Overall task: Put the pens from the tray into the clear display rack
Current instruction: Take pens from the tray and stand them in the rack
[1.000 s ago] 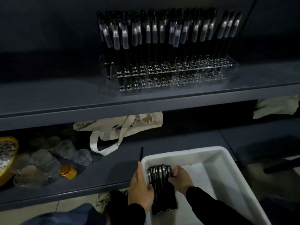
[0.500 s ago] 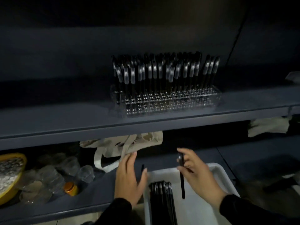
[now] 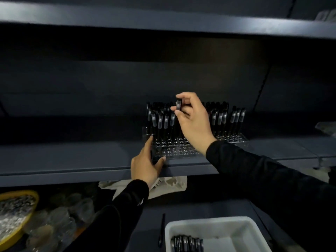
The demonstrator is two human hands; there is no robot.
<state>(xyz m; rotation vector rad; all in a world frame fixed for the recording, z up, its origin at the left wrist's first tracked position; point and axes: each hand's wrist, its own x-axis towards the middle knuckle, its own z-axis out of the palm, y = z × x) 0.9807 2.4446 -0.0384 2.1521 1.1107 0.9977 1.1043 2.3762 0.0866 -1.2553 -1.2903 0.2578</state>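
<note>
Pen [image 3: 178, 104] pinched in right hand [image 3: 193, 122] above rack [image 3: 181, 149], left hand [image 3: 146, 165] touching rack.

Long black sleeves [image 3: 254, 171], bare hands

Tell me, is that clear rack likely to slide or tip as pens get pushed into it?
Probably apt to slide: the clear display rack looks like thin, light plastic on a smooth shelf, and the left hand braces its front corner. Tipping seems possible too, since the standing pens crowd its back rows. The right hand pinches one pen above it.
</note>
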